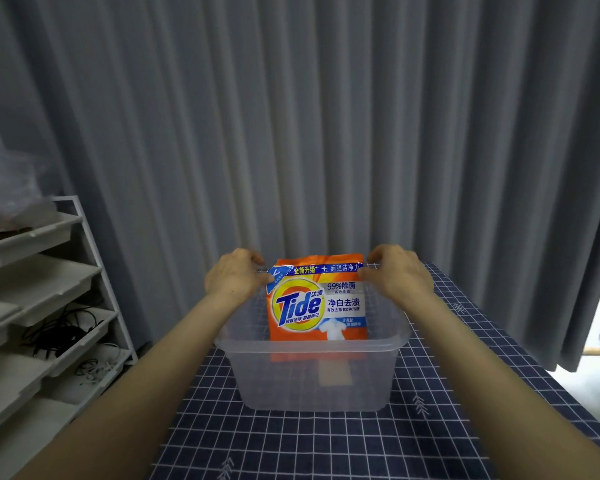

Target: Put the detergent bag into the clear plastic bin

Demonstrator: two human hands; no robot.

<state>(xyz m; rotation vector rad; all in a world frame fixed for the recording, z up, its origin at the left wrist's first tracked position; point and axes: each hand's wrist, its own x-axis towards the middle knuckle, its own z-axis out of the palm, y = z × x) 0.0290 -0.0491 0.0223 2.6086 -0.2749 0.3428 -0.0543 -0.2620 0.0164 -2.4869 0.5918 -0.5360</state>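
A: Both hands are clamped on the detergent bag (317, 299), left hand (234, 277) on its top left corner, right hand (400, 275) on the top right.

B: Yep, and it's upright, lower part already inside the clear plastic bin (312, 375), which sits mid-table on the checked tablecloth (430, 427).

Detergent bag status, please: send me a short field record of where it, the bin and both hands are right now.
bag: orange detergent bag, upright, lower part inside the bin
bin: clear plastic bin on checked tablecloth
left hand: left hand gripping the bag's upper left corner
right hand: right hand gripping the upper right corner
bag bottom: seen blurred through the bin wall; contact with the floor unclear
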